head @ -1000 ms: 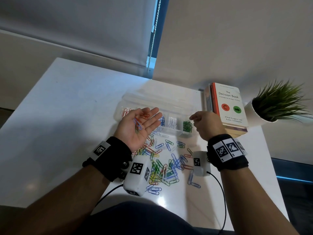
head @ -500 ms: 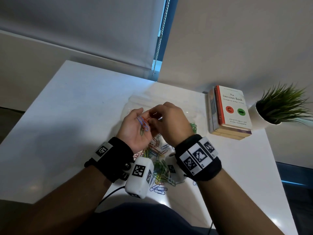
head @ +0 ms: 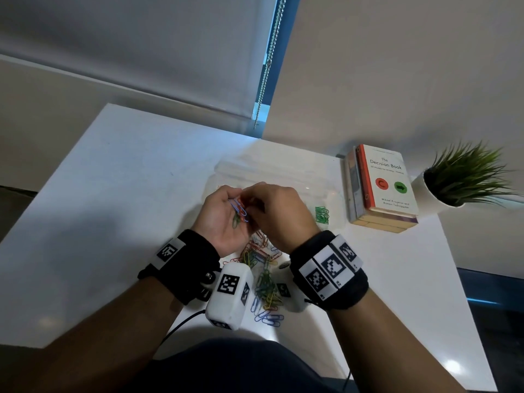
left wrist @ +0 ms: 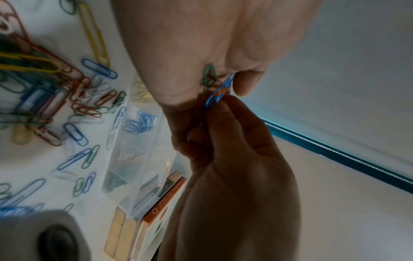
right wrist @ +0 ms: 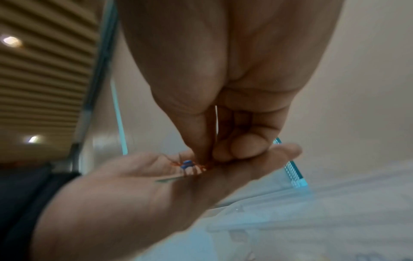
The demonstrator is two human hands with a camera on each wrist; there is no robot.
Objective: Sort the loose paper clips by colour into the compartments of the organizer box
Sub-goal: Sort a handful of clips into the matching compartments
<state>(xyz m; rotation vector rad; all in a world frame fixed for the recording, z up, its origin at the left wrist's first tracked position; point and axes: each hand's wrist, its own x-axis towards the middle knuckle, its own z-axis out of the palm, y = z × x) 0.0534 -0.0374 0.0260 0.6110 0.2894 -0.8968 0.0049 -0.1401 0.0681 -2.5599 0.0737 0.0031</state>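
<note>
White table (head: pixel 119 211), organizer box (head: pixel 326 177) crosswise

Dim, bluish light — wrist views blurred, edges warped, table glare.

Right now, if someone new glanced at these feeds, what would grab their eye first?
The two hands meeting over the table: the left hand cups a few mixed clips palm-up while the right hand picks among them. Just below lies the bright pile of loose paper clips. To the right, the orange-and-white book and spiky green plant stand out.
</note>
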